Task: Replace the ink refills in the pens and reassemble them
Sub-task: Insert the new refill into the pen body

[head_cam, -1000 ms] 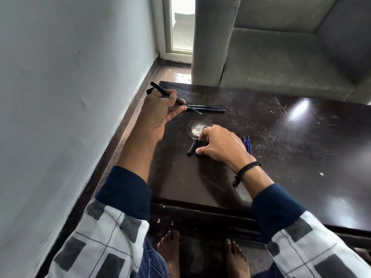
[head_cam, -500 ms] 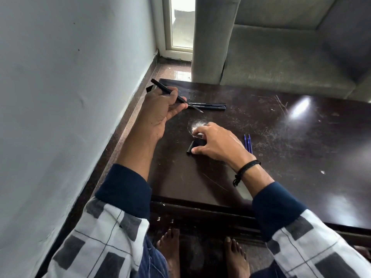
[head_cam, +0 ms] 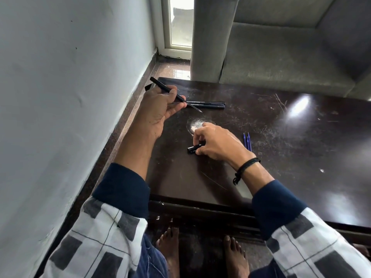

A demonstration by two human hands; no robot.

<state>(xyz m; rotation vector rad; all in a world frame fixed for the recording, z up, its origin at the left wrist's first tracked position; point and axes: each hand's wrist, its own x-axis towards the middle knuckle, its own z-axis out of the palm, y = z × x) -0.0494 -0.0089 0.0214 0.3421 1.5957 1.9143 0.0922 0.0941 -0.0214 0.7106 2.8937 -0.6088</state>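
Note:
My left hand [head_cam: 158, 109] grips a slim black pen [head_cam: 166, 90] above the dark table's left part, its bare tip pointing right and down. My right hand [head_cam: 216, 143] pinches a short black pen cap [head_cam: 193, 148] that lies on the dark wooden table [head_cam: 281, 157]. Two more black pens [head_cam: 210, 104] lie side by side just beyond my left hand. Two blue ink refills [head_cam: 247, 141] lie parallel on the table, to the right of my right hand.
A pale wall [head_cam: 70, 97] runs close along the table's left edge. A grey sofa [head_cam: 281, 57] stands right behind the table. My bare feet [head_cam: 200, 253] show under the near table edge. A whitish scuff [head_cam: 195, 124] marks the tabletop.
My right hand has turned the cap and lifted its fingers slightly off the table. The left hand with the pen has barely moved.

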